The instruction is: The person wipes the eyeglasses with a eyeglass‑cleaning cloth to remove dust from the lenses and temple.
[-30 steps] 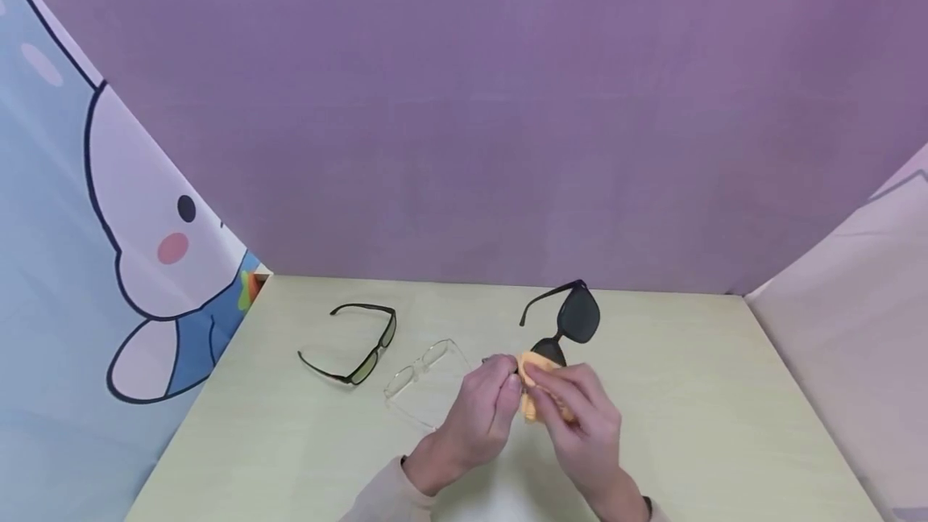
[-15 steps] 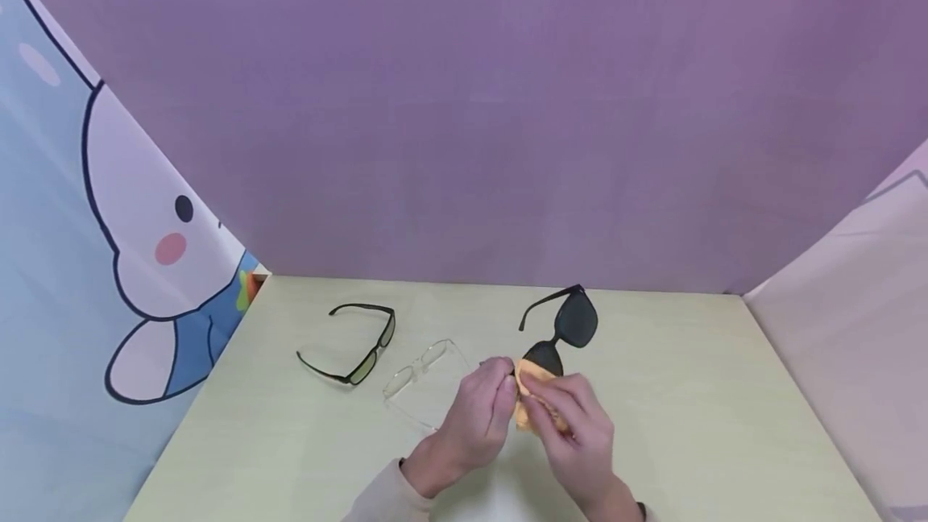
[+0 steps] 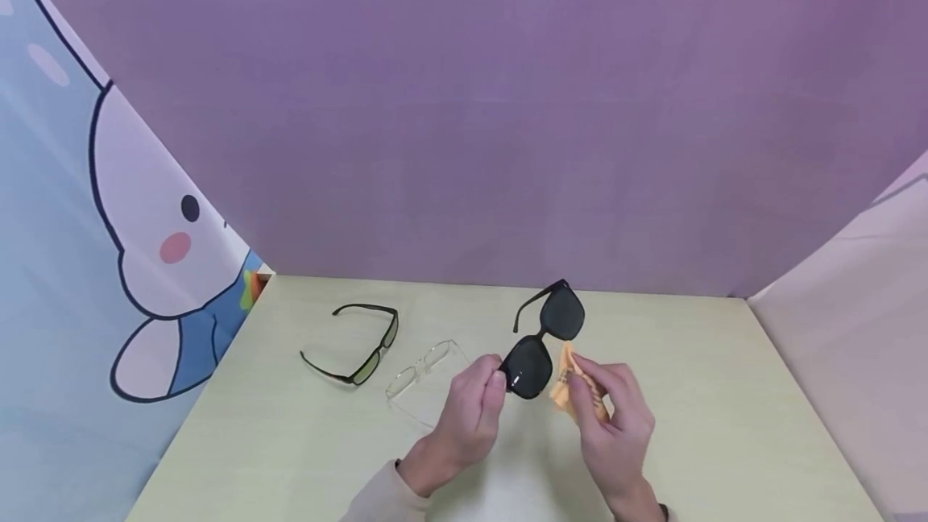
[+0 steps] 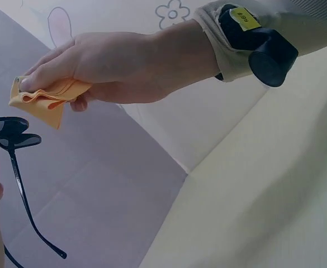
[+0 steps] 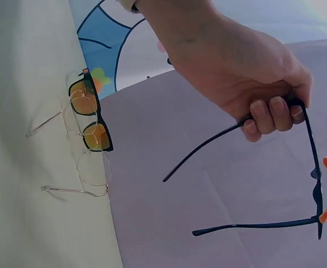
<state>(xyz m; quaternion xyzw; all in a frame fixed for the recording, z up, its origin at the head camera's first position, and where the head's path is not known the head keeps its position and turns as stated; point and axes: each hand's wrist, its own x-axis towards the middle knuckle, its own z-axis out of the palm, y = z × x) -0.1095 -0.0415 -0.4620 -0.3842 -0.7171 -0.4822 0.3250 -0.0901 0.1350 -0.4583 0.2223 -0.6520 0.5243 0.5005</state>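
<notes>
Black sunglasses (image 3: 528, 367) with dark lenses are up off the table, gripped by my left hand (image 3: 467, 413) at one hinge corner. In the right wrist view the fingers of that left hand (image 5: 247, 78) curl round the frame corner, and both temples of the sunglasses (image 5: 258, 225) stand unfolded. My right hand (image 3: 616, 425) pinches a folded orange cloth (image 3: 580, 393) between thumb and fingers, just right of the near lens. The left wrist view shows the cloth (image 4: 48, 100) bunched in the right hand (image 4: 113, 64), apart from the lenses.
Left on the table (image 3: 689, 393) lie black-framed glasses (image 3: 366, 365) with greenish lenses, temples unfolded. Clear thin-rimmed glasses (image 3: 402, 381) lie between them and my left hand. A purple backdrop (image 3: 464, 143) rises at the table's far edge, and printed cloth (image 3: 167, 264) hangs at the left.
My right hand has drawn the orange cloth off the near lens to the right, baring it. The sunglasses have shifted slightly left and turned, still in my left hand.
</notes>
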